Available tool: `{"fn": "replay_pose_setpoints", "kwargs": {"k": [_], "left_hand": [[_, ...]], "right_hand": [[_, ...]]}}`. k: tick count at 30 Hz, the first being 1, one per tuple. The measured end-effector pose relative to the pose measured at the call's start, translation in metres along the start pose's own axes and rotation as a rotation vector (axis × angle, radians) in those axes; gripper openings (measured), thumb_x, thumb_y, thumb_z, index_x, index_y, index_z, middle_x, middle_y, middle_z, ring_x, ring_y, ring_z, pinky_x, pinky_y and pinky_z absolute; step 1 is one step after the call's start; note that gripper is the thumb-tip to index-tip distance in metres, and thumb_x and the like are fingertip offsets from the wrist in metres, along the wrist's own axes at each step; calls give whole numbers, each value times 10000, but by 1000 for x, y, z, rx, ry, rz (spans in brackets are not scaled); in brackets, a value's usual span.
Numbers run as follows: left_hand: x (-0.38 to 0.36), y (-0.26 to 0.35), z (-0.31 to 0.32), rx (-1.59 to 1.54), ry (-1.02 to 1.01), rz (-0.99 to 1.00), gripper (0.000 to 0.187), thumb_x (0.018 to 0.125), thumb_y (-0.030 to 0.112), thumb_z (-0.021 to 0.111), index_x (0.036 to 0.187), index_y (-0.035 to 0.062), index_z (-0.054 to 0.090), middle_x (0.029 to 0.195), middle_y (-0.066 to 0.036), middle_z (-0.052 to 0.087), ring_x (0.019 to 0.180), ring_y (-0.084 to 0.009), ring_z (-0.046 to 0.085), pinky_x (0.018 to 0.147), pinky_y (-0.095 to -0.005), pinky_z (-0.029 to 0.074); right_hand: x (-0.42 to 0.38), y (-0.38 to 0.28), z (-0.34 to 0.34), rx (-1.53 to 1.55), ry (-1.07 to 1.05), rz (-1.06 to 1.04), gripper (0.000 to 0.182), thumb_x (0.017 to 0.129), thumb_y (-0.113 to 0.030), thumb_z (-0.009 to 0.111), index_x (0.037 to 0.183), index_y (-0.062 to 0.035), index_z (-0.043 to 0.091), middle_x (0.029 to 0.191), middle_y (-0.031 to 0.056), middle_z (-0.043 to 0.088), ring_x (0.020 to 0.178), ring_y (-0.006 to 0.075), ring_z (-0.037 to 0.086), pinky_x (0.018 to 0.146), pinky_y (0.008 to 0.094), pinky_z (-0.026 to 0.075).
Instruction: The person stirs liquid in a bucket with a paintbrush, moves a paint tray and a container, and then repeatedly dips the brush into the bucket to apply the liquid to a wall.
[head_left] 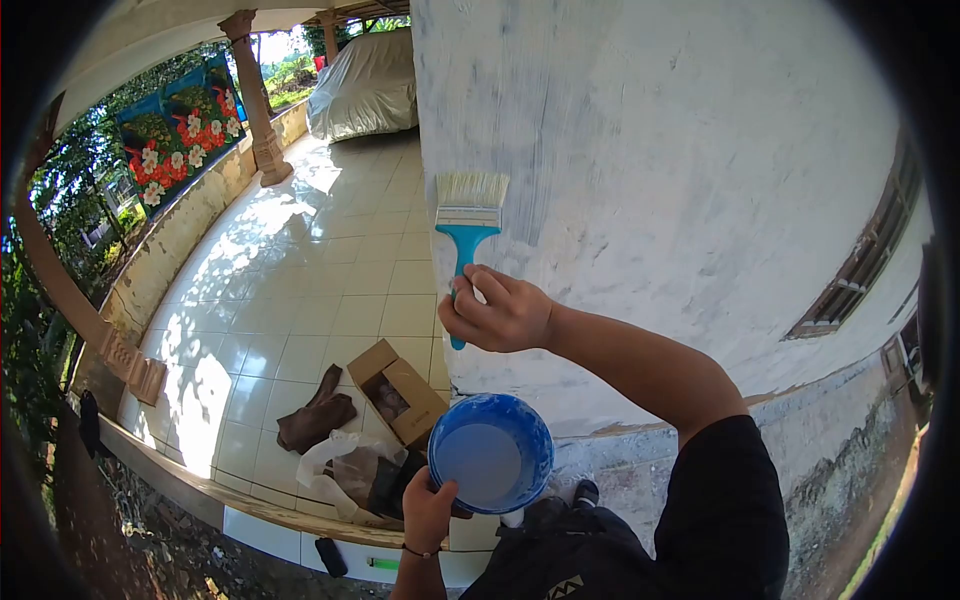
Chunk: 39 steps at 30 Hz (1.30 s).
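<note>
My right hand (497, 308) is closed around the turquoise handle of a wide paintbrush (468, 225), its pale bristles pointing up against the wall near its left corner. Low in front of me, my left hand (428, 510) grips the rim of a blue bucket (541, 440), thumb over the edge and fingers hidden below. Pale whitish paint (480, 462) fills part of the bucket, and smears of it coat the inner wall. The white wall (640, 180) carries streaky grey-white brush marks around the bristles.
An open cardboard box (415, 395), a brown cloth-like item (318, 415) and a clear plastic bag (350, 465) lie on the tiled floor (340, 280). A covered car (365, 85) stands at the back. Right, a barred window (865, 245) is set in the wall.
</note>
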<state>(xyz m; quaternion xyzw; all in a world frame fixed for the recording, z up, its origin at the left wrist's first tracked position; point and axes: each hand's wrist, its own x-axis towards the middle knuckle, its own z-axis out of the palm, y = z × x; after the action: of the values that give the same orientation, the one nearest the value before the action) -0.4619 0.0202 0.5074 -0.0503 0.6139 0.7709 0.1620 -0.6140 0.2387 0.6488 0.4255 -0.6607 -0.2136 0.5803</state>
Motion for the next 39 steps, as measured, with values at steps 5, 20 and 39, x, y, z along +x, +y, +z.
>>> {"fn": "replay_pose_setpoints", "kwargs": {"k": [5, 20, 39], "left_hand": [[10, 10, 0, -23, -15, 4, 196, 801, 2, 526, 973, -86, 556, 818, -138, 639, 582, -186, 647, 457, -270, 566], [41, 36, 4, -53, -30, 51, 258, 798, 16, 535, 1023, -108, 559, 844, -142, 640, 589, -188, 649, 449, -266, 565], [56, 26, 8, -51, -43, -16, 227, 786, 10, 540, 970, -123, 560, 811, -154, 646, 557, -197, 646, 453, -278, 566]], "right_hand": [[-11, -28, -19, 187, -25, 138, 190, 690, -73, 672, 870, -83, 613, 822, 75, 552, 837, 228, 595, 718, 308, 585], [73, 132, -51, 600, -122, 765, 144, 815, -128, 692, 884, -36, 605, 726, 90, 603, 558, 203, 595, 522, 302, 484], [29, 51, -6, -169, -60, -91, 117, 747, -60, 658, 850, -77, 607, 785, 74, 559, 804, 273, 647, 701, 306, 607]]}}
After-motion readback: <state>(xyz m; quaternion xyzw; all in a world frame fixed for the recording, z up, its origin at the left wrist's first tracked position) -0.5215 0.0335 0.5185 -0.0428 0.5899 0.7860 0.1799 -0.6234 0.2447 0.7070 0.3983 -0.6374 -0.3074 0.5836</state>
